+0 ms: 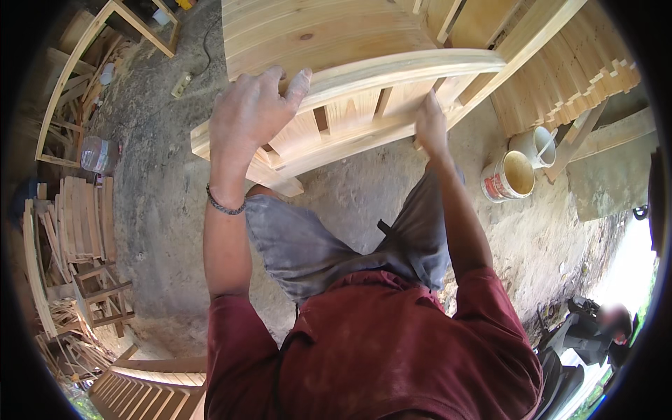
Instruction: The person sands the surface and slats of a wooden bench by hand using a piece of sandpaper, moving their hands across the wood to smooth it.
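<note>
Left hand (253,112) is clasping the slatted wooden panel (352,110) by its curved rail (399,68) at nine o'clock; right hand (431,127), grip unclear, is meeting slats (297,133) at three; probably stiff, heavyish, suiting rail holds.

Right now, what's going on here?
Someone in a maroon shirt has both bare hands at a slatted wooden panel. The left hand lies over the left part of its curved rail; the right hand is at its slats farther right, its grip partly hidden. Two buckets stand off to the right.
</note>
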Available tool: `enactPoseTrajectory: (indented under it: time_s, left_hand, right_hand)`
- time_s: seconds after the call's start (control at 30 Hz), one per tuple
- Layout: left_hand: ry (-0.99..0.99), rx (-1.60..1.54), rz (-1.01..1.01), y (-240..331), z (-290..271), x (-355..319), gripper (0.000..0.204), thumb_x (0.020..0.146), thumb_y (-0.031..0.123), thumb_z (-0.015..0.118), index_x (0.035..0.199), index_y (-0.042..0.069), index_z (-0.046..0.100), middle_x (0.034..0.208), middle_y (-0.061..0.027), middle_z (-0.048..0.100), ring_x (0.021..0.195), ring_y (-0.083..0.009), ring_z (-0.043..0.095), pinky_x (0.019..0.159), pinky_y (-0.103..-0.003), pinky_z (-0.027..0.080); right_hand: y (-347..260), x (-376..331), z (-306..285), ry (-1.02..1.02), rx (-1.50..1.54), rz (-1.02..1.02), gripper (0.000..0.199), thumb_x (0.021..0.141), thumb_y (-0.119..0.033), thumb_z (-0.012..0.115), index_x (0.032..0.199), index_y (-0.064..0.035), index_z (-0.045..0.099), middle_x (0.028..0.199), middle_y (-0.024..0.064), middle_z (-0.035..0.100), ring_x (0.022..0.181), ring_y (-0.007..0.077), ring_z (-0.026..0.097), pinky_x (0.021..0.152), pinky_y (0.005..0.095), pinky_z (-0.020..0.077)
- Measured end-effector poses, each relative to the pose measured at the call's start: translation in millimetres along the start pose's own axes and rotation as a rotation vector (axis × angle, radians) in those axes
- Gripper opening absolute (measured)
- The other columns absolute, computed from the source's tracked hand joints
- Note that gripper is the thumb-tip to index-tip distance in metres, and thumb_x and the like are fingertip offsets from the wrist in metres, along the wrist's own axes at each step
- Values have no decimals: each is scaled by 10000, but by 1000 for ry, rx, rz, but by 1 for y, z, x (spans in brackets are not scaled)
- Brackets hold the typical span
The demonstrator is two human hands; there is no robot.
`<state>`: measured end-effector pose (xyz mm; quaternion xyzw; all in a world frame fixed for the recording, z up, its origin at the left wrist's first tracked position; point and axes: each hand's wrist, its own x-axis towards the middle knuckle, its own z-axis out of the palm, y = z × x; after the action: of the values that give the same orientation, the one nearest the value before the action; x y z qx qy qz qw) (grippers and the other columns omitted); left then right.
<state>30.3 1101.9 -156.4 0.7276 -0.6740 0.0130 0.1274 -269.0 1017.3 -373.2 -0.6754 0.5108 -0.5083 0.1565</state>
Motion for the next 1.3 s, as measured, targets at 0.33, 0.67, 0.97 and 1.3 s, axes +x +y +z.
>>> enactPoseTrajectory:
  time_s: [0.33, 0.67, 0.97, 1.3]
  left_hand:
    - [6, 0, -1, -3, 2, 0, 500, 975, 542, 554, 1015, 87, 758, 721, -206, 689, 766, -395, 700, 724, -465, 547]
    - [-31, -21, -33, -5, -2, -3, 504, 975, 547, 550, 986, 86, 753, 724, -201, 693, 769, -405, 696, 723, -473, 548]
    - [37, -3, 35, -14, 7, -1, 593, 969, 565, 521, 885, 18, 733, 729, -236, 695, 750, -412, 715, 688, -481, 586]
    - [55, -6, 30, -18, 9, -6, 606, 964, 577, 530, 813, 22, 718, 678, -234, 679, 700, -409, 710, 648, -466, 588]
  right_hand:
    - [-1, 11, 5, 39, -143, -135, 343, 869, 22, 436, 1178, 43, 584, 949, 254, 630, 880, 377, 629, 819, 430, 502]
    - [-34, 28, -7, -188, 34, 190, 526, 872, 26, 398, 1381, 24, 531, 1169, 344, 637, 1190, 476, 589, 1056, 445, 426]
    - [-32, 30, -11, -121, 128, 97, 514, 855, 64, 372, 1337, 35, 548, 1051, 285, 648, 1028, 390, 629, 903, 460, 483]
    - [-39, 35, -22, -177, 348, 221, 158, 857, 52, 409, 865, -19, 549, 846, 69, 530, 811, 205, 478, 780, 358, 460]
